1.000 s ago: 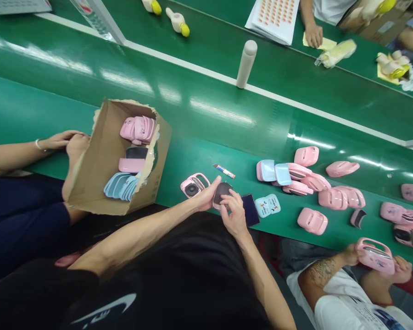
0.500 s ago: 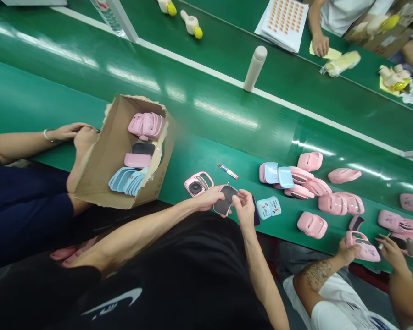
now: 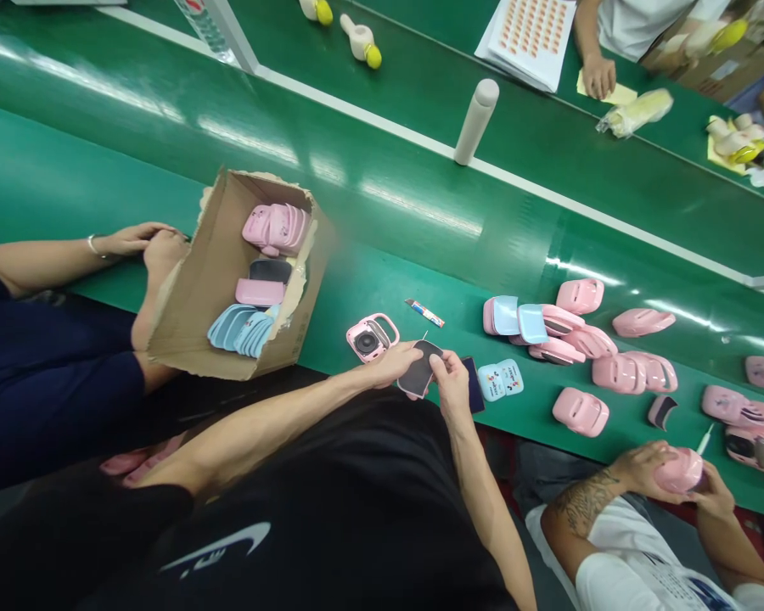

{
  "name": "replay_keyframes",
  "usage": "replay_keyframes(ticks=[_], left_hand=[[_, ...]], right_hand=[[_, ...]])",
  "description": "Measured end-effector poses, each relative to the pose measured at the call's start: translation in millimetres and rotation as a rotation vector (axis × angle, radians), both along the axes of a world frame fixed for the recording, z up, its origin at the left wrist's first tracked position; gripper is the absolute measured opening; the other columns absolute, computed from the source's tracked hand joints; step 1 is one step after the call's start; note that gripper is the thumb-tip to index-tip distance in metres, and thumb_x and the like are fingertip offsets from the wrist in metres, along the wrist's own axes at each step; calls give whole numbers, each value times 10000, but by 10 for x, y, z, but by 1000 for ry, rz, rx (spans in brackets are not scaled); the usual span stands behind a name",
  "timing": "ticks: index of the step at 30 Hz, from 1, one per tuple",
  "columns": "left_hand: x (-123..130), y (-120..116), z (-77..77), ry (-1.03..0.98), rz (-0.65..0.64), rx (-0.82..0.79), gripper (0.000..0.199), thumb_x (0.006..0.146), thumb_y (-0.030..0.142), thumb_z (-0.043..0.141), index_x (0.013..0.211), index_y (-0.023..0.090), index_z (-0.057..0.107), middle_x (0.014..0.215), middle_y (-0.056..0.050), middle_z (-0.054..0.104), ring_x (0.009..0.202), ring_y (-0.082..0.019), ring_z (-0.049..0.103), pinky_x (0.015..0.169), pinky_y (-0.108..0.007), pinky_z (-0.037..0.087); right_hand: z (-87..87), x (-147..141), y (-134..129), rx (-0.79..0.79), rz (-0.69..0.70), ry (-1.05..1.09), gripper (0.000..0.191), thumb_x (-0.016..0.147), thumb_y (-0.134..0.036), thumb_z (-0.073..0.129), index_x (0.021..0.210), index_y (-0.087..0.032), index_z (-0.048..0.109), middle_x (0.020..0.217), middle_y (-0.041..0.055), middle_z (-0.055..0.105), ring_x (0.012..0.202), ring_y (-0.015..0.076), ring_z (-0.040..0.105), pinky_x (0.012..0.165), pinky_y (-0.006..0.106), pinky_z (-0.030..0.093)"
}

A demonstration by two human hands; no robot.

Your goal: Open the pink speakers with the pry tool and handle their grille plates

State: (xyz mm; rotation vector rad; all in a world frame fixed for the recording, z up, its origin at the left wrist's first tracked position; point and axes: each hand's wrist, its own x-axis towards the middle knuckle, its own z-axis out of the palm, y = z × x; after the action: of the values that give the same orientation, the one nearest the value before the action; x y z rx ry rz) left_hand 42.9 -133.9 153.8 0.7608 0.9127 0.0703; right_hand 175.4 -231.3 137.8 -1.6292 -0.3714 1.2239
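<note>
Between my two hands is a dark grey curved panel with a thin pale edge (image 3: 422, 373). My left hand (image 3: 391, 367) grips its left side, fingers closed with the thumb on top. My right hand (image 3: 451, 379) pinches its right edge. A pink casing with a handle loop and a round black part (image 3: 367, 339) lies on the green bench just beyond my left hand. Farther out is a slim blue, white and orange stick with a dark tip (image 3: 425, 313). Beside my right hand are a dark flat rectangular object (image 3: 474, 386) and light blue printed panels (image 3: 501, 379).
A torn cardboard box (image 3: 184, 297) on the left holds pink and blue panels. Pink casings (image 3: 579, 412) are scattered to the right. A co-worker's hands (image 3: 643, 467) hold a pink casing there; another person's hand (image 3: 137, 239) rests left of the box. A pale bottle (image 3: 476, 123) stands beyond.
My hands keep hold of the dark panel, with little visible movement. The co-worker on the right has turned the pink casing and brought both hands around it. The view has shifted slightly.
</note>
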Motion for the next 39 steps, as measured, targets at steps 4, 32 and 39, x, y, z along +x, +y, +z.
replay_keyframes(ticks=[4,32,39], left_hand=[[-34,66,37,70,-49,157,106,841,279,672,895,208,730,726,-23,733,544,-198,696,388,-228,470],[162,292,50,109,-169,310,229,1015,372,542,1132,201,638,798,6,650,566,-167,680,403,-233,525],[254,474,136,92,56,139,333,945,364,620,1222,183,656,723,32,598,489,-133,602,347,-192,429]], right_hand=[[-4,-5,12,-10,-20,20,361,776,-526,827,858,-223,647,711,-38,652,614,136,557,576,262,478],[111,284,125,0,-53,-245,434,908,-612,689,1033,-197,713,777,12,735,615,155,632,564,270,534],[313,2492,332,-211,-298,-843,360,935,-491,634,1120,-188,697,1099,98,754,1051,257,693,1033,428,540]])
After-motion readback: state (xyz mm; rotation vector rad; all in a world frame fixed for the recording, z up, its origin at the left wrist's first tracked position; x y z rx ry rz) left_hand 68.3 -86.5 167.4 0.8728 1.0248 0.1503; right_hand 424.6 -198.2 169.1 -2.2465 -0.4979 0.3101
